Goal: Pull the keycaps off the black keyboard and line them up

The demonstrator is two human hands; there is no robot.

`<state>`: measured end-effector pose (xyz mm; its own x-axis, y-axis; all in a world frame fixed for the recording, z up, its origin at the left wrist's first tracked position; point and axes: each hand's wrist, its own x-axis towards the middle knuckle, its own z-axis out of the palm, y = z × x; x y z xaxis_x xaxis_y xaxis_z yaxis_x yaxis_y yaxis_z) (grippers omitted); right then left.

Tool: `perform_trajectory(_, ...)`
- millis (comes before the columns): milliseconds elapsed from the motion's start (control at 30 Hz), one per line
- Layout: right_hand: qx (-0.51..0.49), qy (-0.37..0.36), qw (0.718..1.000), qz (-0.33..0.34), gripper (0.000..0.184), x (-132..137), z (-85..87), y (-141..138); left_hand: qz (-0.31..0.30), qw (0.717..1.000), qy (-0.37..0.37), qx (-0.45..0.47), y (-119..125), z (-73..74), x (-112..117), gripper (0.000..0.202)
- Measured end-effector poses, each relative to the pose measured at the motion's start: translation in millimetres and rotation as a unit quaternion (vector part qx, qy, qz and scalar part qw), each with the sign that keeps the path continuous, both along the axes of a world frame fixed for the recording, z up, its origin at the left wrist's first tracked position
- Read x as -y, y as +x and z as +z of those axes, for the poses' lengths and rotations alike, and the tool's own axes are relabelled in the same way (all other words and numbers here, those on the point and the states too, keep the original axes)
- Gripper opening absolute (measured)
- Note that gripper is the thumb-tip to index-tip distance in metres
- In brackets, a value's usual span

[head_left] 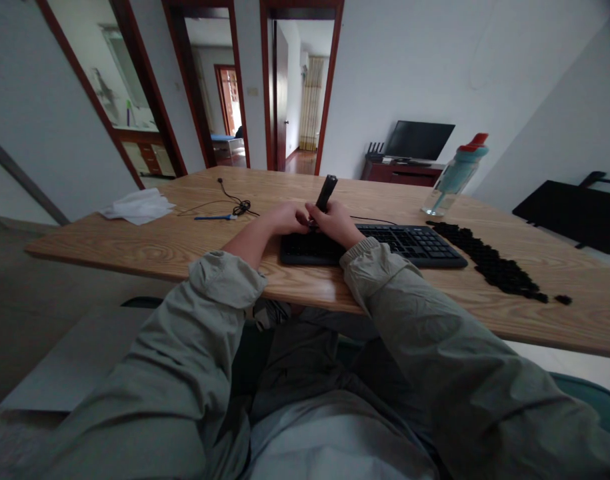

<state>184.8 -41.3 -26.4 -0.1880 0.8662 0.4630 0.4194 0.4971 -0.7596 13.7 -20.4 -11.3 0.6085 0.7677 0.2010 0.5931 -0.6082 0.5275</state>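
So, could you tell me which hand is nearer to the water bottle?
The right. The right hand, holding a black tool, is left of the water bottle; the left hand is beside it, farther left.

A wooden table (149, 250) carries a black keyboard (415, 243) near its front edge. Right of it lies a strip of loose black keycaps (495, 263), with a water bottle (455, 175) behind. Far left lie white tissue (139, 205), a blue pen (215, 217) and a coiled cable (241, 207).

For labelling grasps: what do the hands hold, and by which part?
The right hand holds a dark stick-like tool by its lower end, over the keyboard. Whether the left hand grips anything cannot be told.
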Motion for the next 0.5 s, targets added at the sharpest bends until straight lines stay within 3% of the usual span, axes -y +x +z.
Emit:
perform_trajectory(267,0.143,0.058,0.987,-0.047,0.049,2.0,9.7,0.7,-0.006,1.000,-0.002,0.001,2.9,1.7,0.5,0.020)
perform_trajectory(500,0.149,0.076,0.978,-0.121,0.041,-4.2,1.4,-5.7,0.002,1.000,0.012,-0.015,0.9,0.2,-2.6,0.024)
